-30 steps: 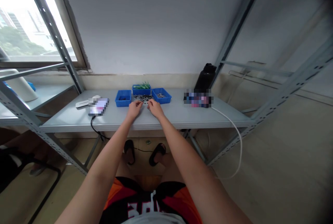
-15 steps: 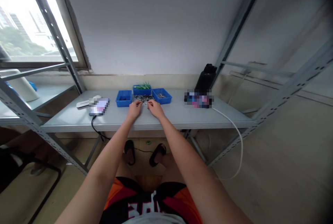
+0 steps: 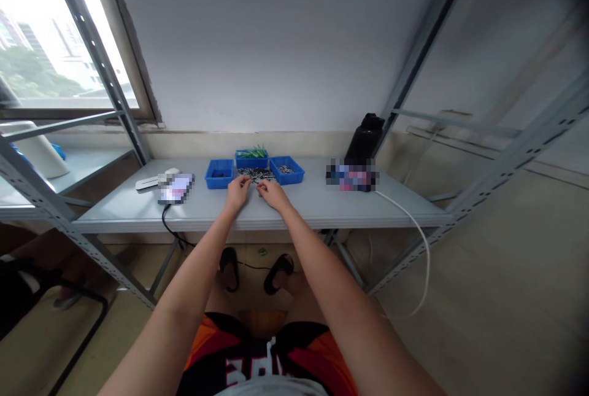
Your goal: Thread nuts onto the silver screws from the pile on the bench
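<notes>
My left hand (image 3: 238, 192) and my right hand (image 3: 273, 192) are close together over the front of the table, fingertips pinched and almost meeting. Something small and thin is between them, too small to name. Just beyond the fingers lies a pile of small black and silver pieces (image 3: 256, 173). Around the pile stand a left blue bin (image 3: 208, 183) with dark pieces in it, a back blue bin (image 3: 251, 163) with green strips, and a right blue bin (image 3: 294, 178) with small silvery pieces.
On the left lie a phone (image 3: 177, 188) with a black cable and a white object (image 3: 147, 183). A black bottle (image 3: 365, 138) stands at the right, behind a blurred item (image 3: 352, 176) with a white cable (image 3: 426, 248). Metal posts (image 3: 426, 34) frame the table (image 3: 322, 209).
My right hand has shifted slightly left, so its fingertips are nearer to those of my left hand. The left hand has barely moved.
</notes>
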A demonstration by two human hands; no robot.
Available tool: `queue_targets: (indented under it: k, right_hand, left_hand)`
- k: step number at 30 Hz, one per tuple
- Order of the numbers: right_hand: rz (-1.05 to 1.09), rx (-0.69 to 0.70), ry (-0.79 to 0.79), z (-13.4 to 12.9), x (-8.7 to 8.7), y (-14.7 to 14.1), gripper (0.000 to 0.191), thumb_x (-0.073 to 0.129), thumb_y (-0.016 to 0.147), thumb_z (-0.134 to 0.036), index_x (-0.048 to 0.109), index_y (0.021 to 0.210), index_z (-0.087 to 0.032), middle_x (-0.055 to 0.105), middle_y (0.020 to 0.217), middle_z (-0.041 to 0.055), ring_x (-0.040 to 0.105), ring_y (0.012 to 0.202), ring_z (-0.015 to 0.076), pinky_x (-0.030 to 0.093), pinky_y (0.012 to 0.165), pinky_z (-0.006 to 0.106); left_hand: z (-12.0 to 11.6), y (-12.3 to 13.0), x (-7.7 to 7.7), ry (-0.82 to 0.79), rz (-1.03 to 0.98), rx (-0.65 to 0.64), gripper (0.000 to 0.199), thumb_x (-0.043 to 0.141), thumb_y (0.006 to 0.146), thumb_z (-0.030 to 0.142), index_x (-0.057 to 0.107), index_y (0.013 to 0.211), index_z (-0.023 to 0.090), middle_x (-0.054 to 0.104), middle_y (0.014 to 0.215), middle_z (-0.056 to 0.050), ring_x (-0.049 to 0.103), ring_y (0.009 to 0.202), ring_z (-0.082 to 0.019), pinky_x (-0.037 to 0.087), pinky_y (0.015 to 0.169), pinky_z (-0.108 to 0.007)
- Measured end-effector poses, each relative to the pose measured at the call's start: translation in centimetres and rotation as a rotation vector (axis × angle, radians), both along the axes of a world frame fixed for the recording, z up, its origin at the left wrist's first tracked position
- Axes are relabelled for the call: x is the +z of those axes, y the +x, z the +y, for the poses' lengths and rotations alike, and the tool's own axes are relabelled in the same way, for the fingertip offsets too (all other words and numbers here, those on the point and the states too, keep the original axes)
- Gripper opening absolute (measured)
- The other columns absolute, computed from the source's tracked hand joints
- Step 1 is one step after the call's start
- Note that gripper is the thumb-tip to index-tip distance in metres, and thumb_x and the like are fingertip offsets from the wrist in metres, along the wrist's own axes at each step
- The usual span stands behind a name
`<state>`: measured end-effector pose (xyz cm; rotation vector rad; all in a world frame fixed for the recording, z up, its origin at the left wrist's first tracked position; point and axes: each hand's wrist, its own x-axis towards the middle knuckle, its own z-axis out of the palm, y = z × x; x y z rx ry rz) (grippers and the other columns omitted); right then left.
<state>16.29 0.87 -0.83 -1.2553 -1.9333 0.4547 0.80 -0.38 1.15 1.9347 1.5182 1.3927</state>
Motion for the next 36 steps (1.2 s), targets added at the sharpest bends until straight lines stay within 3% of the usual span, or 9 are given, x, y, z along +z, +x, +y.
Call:
queue_targets:
  k: [7,18,36]
  right_hand:
    - [-0.093,-0.02,0.057,-0.55,-0.01,-0.22,0.015,0.052,0.09,-0.024,0.065,0.096,-0.021,0.069,0.076,0.0057,0.062,0.072,0.0206,0.044,0.071,0.029]
    - [0.203,-0.045,0.043,0.21,0.03,0.24,0.019,0.042,0.093,-0.031,0.056,0.102,-0.023,0.066,0.073,0.0002,0.06,0.068,0.0176,0.044,0.07,0.028]
    - [0.186,-0.076,0.054,-0.64,0.8,0.29,0.02,0.042,0.093,-0.03,0.058,0.102,-0.023,0.067,0.073,0.0005,0.062,0.074,0.0183,0.045,0.079,0.03]
  left_hand:
    - [-0.3,0.26,0.16,0.062,-0.024,-0.103,0.015,0.058,0.084,0.022,0.071,0.088,0.014,0.073,0.09,-0.008,0.064,0.081,-0.018,0.049,0.081,-0.029]
    - [0.01,0.02,-0.09,-0.04,0.065,-0.043,0.017,0.058,0.084,0.02,0.073,0.087,0.013,0.073,0.09,-0.01,0.065,0.084,-0.021,0.047,0.082,-0.029]
    - [0.03,-0.04,-0.31,-0.042,0.131,-0.085,0.019,0.056,0.084,0.023,0.072,0.088,0.015,0.073,0.088,-0.009,0.064,0.08,-0.02,0.048,0.081,-0.031]
